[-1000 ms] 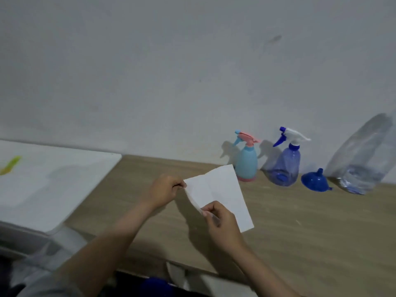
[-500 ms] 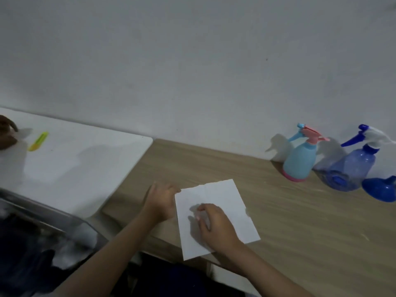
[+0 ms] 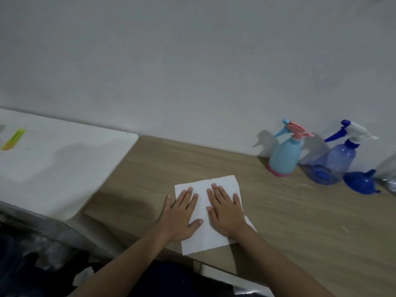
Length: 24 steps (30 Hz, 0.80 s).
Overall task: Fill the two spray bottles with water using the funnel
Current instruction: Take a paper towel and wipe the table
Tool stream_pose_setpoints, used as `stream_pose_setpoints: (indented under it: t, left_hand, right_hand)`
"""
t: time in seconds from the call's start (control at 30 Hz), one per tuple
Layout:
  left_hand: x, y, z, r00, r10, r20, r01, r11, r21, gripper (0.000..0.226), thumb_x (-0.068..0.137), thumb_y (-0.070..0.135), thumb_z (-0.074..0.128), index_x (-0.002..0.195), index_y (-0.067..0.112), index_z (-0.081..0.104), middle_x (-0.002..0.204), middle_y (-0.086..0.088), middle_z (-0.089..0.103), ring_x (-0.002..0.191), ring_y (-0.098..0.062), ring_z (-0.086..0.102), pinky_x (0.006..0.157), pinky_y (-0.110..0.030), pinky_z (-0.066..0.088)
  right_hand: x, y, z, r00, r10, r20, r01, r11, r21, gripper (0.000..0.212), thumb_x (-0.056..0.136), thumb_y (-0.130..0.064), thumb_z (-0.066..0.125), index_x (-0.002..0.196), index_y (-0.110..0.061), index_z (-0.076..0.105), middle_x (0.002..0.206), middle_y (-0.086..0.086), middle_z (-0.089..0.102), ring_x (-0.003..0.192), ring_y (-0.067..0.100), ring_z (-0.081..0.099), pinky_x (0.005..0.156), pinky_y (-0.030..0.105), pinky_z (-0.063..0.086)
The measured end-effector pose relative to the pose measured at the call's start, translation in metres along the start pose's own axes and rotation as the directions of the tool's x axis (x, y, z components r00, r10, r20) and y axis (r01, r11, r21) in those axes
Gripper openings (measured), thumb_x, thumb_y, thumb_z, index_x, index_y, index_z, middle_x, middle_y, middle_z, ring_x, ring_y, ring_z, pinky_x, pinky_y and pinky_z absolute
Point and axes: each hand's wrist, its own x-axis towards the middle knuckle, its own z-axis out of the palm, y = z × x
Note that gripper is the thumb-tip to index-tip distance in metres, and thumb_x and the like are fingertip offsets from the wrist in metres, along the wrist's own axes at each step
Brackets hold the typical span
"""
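Filling looks not yet begun: the left hand [image 3: 182, 213] and right hand [image 3: 227, 211] press flat, fingers straight, on a white sheet [image 3: 222, 183], while both capped spray bottles [image 3: 284, 155] and the funnel [image 3: 362, 183] stand untouched.

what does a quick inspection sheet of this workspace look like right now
surface: wooden table against a pale wall; white tabletop adjoins it on the left
job's things: light blue spray bottle and dark blue spray bottle upright by the wall, heads on; blue funnel lying beside the dark one
clutter: white paper sheet flat on the table; yellow-green object on the white top; clear plastic item at the right edge, mostly cut off
grippers: left hand and right hand pressed flat on the paper, fingers straight
cables: nothing seen
surroundings: dark, unclear items below the table edge
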Motion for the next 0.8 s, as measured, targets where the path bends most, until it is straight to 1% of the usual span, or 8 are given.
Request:
stream_pose_setpoints:
  t: [0.03,0.13,0.2,0.37,0.47,0.5,0.63,0.8]
  left_hand:
    - [0.006,0.007,0.001,1.000,0.018,-0.010,-0.018,1.000,-0.001,0.091,0.074,0.073,-0.006,0.149,0.023,-0.017,0.156,0.002,-0.026,0.145,-0.018,-0.019,0.114,-0.056,-0.006]
    - [0.023,0.030,-0.002,0.997,0.068,-0.031,-0.068,0.998,0.003,0.095,0.070,0.074,-0.014,0.150,0.023,-0.017,0.156,0.001,-0.025,0.145,-0.019,-0.019,0.114,-0.056,-0.005]
    - [0.035,0.045,-0.003,0.994,0.099,-0.038,-0.098,0.995,0.023,0.097,0.068,0.073,-0.017,0.150,0.022,-0.015,0.157,0.000,-0.024,0.146,-0.019,-0.018,0.114,-0.056,-0.004]
    - [0.069,0.080,-0.007,0.988,0.152,-0.041,-0.150,0.988,0.044,0.097,0.068,0.073,-0.016,0.151,0.023,-0.012,0.158,0.000,-0.021,0.147,-0.019,-0.014,0.114,-0.057,-0.001]
    - [0.089,0.094,-0.010,0.982,0.185,-0.035,-0.183,0.981,0.069,0.090,0.077,0.074,-0.007,0.151,0.023,-0.011,0.158,0.000,-0.020,0.147,-0.018,-0.013,0.113,-0.059,0.000]
    - [0.096,0.098,-0.011,0.979,0.199,-0.036,-0.195,0.978,0.078,0.087,0.079,0.071,-0.003,0.151,0.024,-0.011,0.158,0.001,-0.020,0.147,-0.018,-0.012,0.113,-0.060,0.001]
    - [0.120,0.114,-0.016,0.962,0.270,-0.040,-0.264,0.957,0.116,0.081,0.085,0.066,0.010,0.152,0.025,-0.007,0.159,0.003,-0.017,0.147,-0.016,-0.010,0.112,-0.061,0.001]
    - [0.139,0.147,-0.016,0.931,0.363,-0.048,-0.356,0.927,0.117,0.079,0.086,0.066,0.013,0.152,0.026,-0.005,0.159,0.004,-0.015,0.147,-0.016,-0.009,0.112,-0.062,-0.001]
  right_hand:
    - [-0.004,0.007,-0.002,1.000,0.009,-0.003,-0.009,1.000,0.002,0.068,0.090,-0.051,0.004,0.153,-0.024,-0.002,0.160,-0.005,-0.009,0.148,0.012,-0.008,0.117,0.050,-0.003]
    - [-0.014,0.030,-0.010,0.999,0.042,0.003,-0.043,0.999,0.025,0.064,0.097,-0.045,0.018,0.153,-0.021,-0.002,0.160,-0.005,-0.011,0.147,0.011,-0.010,0.119,0.050,-0.002]
    - [-0.020,0.047,-0.016,0.998,0.067,-0.002,-0.066,0.997,0.038,0.064,0.098,-0.043,0.022,0.153,-0.020,-0.002,0.160,-0.004,-0.010,0.147,0.011,-0.010,0.120,0.048,-0.004]
    - [-0.029,0.086,-0.025,0.987,0.156,-0.025,-0.154,0.987,0.047,0.065,0.097,-0.046,0.018,0.152,-0.020,-0.004,0.161,-0.003,-0.010,0.147,0.012,-0.010,0.116,0.043,-0.007]
    - [-0.030,0.103,-0.027,0.976,0.211,-0.052,-0.208,0.976,0.061,0.077,0.084,-0.055,0.001,0.152,-0.020,-0.002,0.161,-0.003,-0.008,0.148,0.013,-0.007,0.117,0.043,-0.004]
    - [-0.031,0.109,-0.028,0.971,0.230,-0.063,-0.226,0.972,0.069,0.078,0.083,-0.055,0.001,0.153,-0.019,-0.001,0.161,-0.002,-0.008,0.148,0.013,-0.007,0.117,0.043,-0.004]
    - [-0.037,0.131,-0.033,0.951,0.296,-0.091,-0.288,0.954,0.085,0.065,0.097,-0.045,0.021,0.153,-0.019,-0.001,0.161,-0.001,-0.008,0.148,0.014,-0.008,0.117,0.043,-0.005]
    - [-0.056,0.162,-0.037,0.928,0.357,-0.108,-0.349,0.933,0.083,0.065,0.098,-0.046,0.021,0.153,-0.020,-0.002,0.161,-0.001,-0.008,0.148,0.014,-0.009,0.117,0.045,-0.003]
